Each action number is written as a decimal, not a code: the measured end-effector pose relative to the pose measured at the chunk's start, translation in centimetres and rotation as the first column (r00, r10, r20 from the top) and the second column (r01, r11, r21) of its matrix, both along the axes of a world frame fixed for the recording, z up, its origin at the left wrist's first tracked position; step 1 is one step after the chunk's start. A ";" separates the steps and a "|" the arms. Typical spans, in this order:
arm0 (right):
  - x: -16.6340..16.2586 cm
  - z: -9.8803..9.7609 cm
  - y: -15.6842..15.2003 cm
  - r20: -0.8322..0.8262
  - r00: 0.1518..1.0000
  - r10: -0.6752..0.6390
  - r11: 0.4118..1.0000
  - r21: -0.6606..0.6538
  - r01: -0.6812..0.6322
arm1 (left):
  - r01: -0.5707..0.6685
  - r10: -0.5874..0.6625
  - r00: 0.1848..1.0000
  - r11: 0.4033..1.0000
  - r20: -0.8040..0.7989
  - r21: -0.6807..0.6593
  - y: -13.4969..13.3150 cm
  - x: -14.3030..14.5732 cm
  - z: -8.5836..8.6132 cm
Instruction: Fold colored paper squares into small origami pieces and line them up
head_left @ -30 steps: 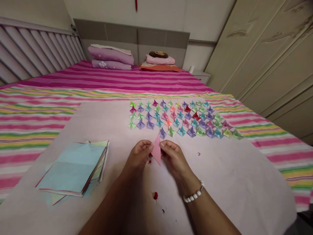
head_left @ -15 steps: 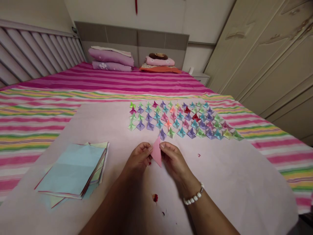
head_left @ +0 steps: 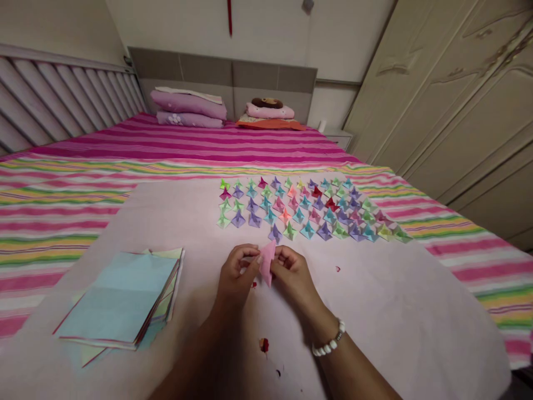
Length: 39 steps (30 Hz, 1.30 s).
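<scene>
A folded pink paper piece [head_left: 266,262] stands between my two hands above the pale pink cloth [head_left: 395,311]. My left hand [head_left: 236,274] pinches its left side with closed fingers. My right hand [head_left: 291,274], with a white bead bracelet on the wrist, pinches the right side. Just beyond the hands lie several rows of small folded paper shapes [head_left: 303,208] in purple, green, teal, pink and red.
A stack of coloured paper sheets [head_left: 120,300], light blue on top, lies at the left on the cloth. Small red scraps [head_left: 264,345] lie near my forearms. The striped bedspread [head_left: 62,194] surrounds the cloth, pillows [head_left: 189,106] at the headboard, wardrobe doors [head_left: 458,94] at the right.
My hands have closed in on the pink paper, which now looks narrower and more folded. The camera tilted slightly, so the scene sits a little lower in the picture.
</scene>
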State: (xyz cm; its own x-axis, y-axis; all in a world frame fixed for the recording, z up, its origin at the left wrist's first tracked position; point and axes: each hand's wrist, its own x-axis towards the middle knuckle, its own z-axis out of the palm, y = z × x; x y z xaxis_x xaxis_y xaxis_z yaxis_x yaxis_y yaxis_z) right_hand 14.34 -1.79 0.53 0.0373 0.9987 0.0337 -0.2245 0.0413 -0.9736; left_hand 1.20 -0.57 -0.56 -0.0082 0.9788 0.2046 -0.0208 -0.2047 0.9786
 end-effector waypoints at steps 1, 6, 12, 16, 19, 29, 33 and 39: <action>0.0 -0.1 0.0 0.028 0.999 -0.021 1.000 0.017 0.020 | -0.026 0.032 0.996 0.997 -0.084 0.067 -0.2 0.0 0.1; -0.2 -0.3 -0.6 0.276 0.949 -0.152 0.973 0.212 0.095 | -0.041 0.106 0.951 0.974 -0.290 0.221 -1.1 0.4 0.6; -0.5 0.0 -1.0 0.542 0.784 -0.303 0.918 0.388 0.086 | -0.075 0.118 0.959 0.983 -0.259 0.170 -1.4 0.9 0.3; -0.7 0.1 -1.0 0.571 0.747 -0.340 0.896 0.437 0.075 | -0.097 0.122 0.965 0.989 -0.232 0.115 -1.5 0.9 0.1; -0.7 -0.2 -1.0 0.580 0.731 -0.360 0.884 0.462 0.069 | -0.101 0.115 0.973 0.992 -0.198 0.076 -1.5 0.9 0.3; -0.9 -0.7 -1.0 0.572 0.724 -0.385 0.843 0.538 0.023 | -0.140 0.170 0.945 0.983 -0.278 0.122 -1.7 0.9 0.1; -1.0 -0.8 -1.1 0.562 0.726 -0.397 0.820 0.572 0.005 | -0.091 0.113 0.958 0.991 -0.263 0.096 -1.5 0.8 -0.1; -1.0 -0.9 -1.1 0.530 0.752 -0.391 0.805 0.593 0.000 | -0.062 0.081 0.971 0.994 -0.223 0.092 -1.0 0.5 -0.3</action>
State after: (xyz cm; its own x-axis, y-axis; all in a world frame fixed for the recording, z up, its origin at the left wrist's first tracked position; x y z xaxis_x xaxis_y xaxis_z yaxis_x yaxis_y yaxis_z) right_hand 13.36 -2.89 -0.36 0.0058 0.7743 0.6328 0.4725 0.5556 -0.6841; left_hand 1.65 -1.53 -0.81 -0.0220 0.9567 0.2903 0.2164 -0.2789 0.9356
